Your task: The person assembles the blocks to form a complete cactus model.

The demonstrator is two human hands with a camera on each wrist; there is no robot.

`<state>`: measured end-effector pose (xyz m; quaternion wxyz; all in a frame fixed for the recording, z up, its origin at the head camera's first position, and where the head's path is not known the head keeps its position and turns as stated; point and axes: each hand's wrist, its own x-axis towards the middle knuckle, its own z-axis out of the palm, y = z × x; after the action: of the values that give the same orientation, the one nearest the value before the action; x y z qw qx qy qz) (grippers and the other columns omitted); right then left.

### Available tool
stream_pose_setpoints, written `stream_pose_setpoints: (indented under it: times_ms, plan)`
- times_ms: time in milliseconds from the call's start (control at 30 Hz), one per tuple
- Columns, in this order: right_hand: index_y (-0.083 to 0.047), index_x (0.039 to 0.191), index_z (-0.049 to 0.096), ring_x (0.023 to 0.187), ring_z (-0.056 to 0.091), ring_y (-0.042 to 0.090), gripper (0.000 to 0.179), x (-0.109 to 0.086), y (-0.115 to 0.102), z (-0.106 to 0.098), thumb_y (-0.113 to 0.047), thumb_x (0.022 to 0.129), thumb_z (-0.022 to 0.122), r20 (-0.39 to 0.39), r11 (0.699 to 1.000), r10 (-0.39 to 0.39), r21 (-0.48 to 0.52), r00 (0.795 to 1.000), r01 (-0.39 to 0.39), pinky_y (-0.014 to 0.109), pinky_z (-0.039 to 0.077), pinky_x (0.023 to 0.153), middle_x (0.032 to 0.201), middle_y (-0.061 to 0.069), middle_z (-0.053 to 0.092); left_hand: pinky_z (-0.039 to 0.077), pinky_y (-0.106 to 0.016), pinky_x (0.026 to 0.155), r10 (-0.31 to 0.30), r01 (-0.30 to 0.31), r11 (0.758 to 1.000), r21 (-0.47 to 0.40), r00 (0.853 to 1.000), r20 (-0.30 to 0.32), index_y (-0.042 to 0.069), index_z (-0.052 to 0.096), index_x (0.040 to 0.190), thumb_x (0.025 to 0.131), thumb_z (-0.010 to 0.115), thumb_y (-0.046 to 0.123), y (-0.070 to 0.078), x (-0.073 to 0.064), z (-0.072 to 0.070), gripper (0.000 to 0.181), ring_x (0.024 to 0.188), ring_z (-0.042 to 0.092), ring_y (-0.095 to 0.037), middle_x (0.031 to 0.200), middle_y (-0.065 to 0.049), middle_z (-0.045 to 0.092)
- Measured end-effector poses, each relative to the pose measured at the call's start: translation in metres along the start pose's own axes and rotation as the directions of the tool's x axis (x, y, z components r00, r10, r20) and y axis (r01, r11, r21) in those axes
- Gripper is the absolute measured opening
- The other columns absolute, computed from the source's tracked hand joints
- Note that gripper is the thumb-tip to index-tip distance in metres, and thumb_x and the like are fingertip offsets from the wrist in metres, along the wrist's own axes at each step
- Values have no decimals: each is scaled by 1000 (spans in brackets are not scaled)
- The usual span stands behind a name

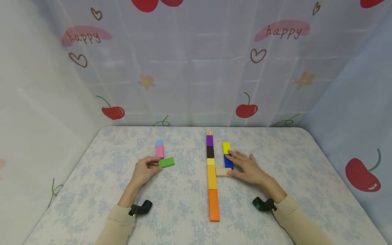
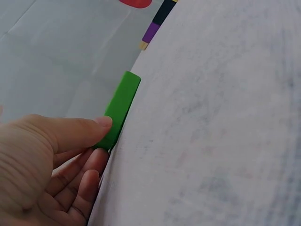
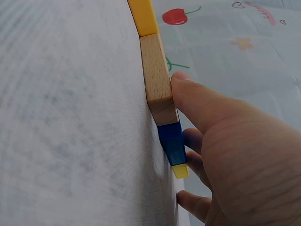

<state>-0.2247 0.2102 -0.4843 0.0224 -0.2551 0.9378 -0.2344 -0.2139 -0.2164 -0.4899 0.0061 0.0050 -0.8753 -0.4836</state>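
My left hand [image 1: 146,169] pinches one end of a green block [image 1: 166,162], thumb on its near face in the left wrist view. That block lies crosswise at the near end of a pink block [image 1: 160,151], with a light blue block [image 1: 159,143] beyond it. My right hand [image 1: 249,168] has its fingers spread and extended. Its thumb rests at the outer end of a plain wooden block [image 1: 223,172], and its fingertips reach a blue block [image 1: 228,162]. A yellow block [image 1: 226,147] continues past the blue one.
A long straight row runs away from me mid-table: an orange block [image 1: 214,205], an amber block [image 1: 212,177], a pale yellow block [image 1: 210,161], a black block [image 1: 210,151], a purple block [image 1: 209,140] and thin wooden pieces [image 1: 209,132]. A printed curtain [image 1: 190,95] hangs behind the table.
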Motion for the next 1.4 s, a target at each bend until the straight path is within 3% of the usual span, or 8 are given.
stream_pose_setpoints:
  times_ms: [433, 767, 1033, 1400]
  plan:
    - [-18, 147, 46, 146, 26, 41, 67, -1, -1, -2, -49, 90, 64, 5, 1000, 11, -12, 1000, -11, 80, 5, 105, 157, 10, 36, 52, -19, 72, 19, -21, 997, -78, 1000, -25, 1, 69, 118, 84, 75, 3, 5, 2, -2, 35, 86, 62, -15, 102, -17, 68]
    - [-18, 147, 46, 146, 26, 41, 67, 0, -1, -3, -48, 90, 64, 0, 1000, 4, -11, 1000, -4, 81, 5, 105, 158, 10, 35, 51, -18, 73, 40, -39, 995, -96, 999, 4, 0, 69, 118, 85, 75, 7, 26, 8, -3, 34, 88, 61, -12, 105, -18, 67]
    - [-17, 147, 46, 146, 26, 42, 67, -1, 0, 0, -48, 91, 64, -3, 1000, -8, -1, 1000, 8, 81, 5, 105, 158, 9, 34, 52, -19, 70, 94, -89, 987, -132, 995, 26, 1, 71, 115, 82, 76, 3, 50, 17, 13, 33, 80, 61, -11, 98, -17, 68]
    - [-17, 147, 46, 146, 26, 42, 67, 0, 0, 1, -48, 91, 64, 2, 1000, -9, -7, 1000, 9, 81, 5, 105, 158, 9, 34, 53, -26, 73, 91, -74, 979, -191, 993, 80, 4, 72, 115, 82, 77, 3, 70, 23, 50, 33, 83, 62, -17, 100, -15, 69]
